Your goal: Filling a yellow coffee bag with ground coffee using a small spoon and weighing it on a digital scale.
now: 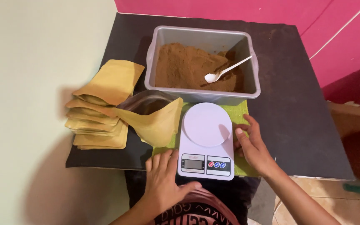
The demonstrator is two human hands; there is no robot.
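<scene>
A white digital kitchen scale with a round platform sits on a green mat at the near edge of a black table. My left hand rests flat against the scale's left front corner, fingers spread, thumb below its front edge. My right hand touches the scale's right side with the fingers apart. Neither hand holds anything. Behind the scale stands a grey plastic tub of brown powder with a white plastic spoon lying in it.
A fanned stack of tan stand-up pouches lies at the table's left. One open pouch with a silvery lining leans between the stack and the scale. Pink walls rise behind and to the right; a pale wall is at the left.
</scene>
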